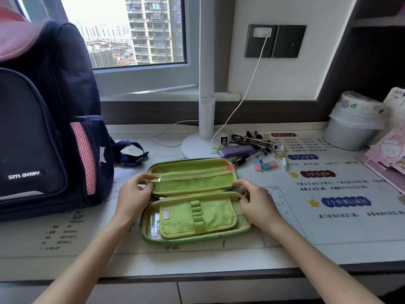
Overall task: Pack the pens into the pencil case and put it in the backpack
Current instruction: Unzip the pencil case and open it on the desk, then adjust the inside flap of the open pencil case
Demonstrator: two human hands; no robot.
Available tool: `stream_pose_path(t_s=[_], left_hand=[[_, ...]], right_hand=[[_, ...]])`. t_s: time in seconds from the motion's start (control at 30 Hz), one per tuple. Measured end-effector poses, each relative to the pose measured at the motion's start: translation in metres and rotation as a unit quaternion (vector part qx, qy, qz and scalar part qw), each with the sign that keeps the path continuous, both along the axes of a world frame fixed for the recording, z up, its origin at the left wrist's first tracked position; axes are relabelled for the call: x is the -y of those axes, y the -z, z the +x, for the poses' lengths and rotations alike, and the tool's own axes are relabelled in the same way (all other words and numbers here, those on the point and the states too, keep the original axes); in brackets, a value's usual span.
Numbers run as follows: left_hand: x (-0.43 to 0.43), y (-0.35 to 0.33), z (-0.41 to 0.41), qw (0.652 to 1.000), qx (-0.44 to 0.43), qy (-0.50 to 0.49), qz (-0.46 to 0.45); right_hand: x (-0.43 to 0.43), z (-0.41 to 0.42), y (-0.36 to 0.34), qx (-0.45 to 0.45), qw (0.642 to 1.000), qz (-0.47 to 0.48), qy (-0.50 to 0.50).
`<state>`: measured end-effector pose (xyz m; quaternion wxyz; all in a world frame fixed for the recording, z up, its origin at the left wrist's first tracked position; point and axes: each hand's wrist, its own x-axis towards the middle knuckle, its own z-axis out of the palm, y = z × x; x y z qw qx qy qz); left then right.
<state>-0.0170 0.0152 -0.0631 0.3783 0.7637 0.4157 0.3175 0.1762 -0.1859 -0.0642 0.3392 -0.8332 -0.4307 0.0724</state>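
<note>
A white desk lamp (206, 62) stands at the back of the desk (153, 266), its round base on a printed desk mat (328, 216) with Chinese text, dark labels and yellow stars. Behind it, a window (105, 9) looks onto high-rise apartment towers (153, 29). A white charger (262, 32) sits in a dark wall socket panel (285, 41), and its cable (247, 91) hangs down to the desk beside the lamp base. A purple box (235, 150) and two pink-and-blue erasers (269, 165) lie right of the base. Far right, a lined white bin (350, 132) stands near pink papers (385, 154).
</note>
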Motion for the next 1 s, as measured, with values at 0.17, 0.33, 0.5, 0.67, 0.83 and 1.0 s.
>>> stream_pose_path(t_s=[0.17, 0.33, 0.5, 0.67, 0.83, 1.0], left_hand=[[0.016, -0.006, 0.029, 0.998, 0.044, 0.043, 0.005], [0.013, -0.005, 0.056, 0.994, -0.057, 0.047, 0.076], [-0.001, 0.002, 0.069, 0.999, 0.026, 0.036, 0.008], [-0.01, 0.006, 0.069, 0.985, 0.114, 0.021, -0.124], [-0.008, 0.014, 0.069, 0.995, 0.08, 0.031, -0.048], [-0.005, 0.015, 0.071, 0.996, 0.081, 0.043, 0.015]], right_hand=[[0.023, 0.029, -0.008, 0.034, 0.997, -0.017, 0.065], [0.009, 0.076, -0.041, 0.106, 0.988, 0.035, 0.105], [-0.037, 0.036, -0.05, 0.09, 0.993, -0.039, -0.071], [-0.1, -0.026, -0.026, 0.135, 0.982, -0.117, -0.062], [-0.137, -0.045, -0.021, 0.133, 0.977, -0.168, -0.015], [-0.135, -0.042, -0.026, 0.149, 0.968, -0.2, -0.015]])
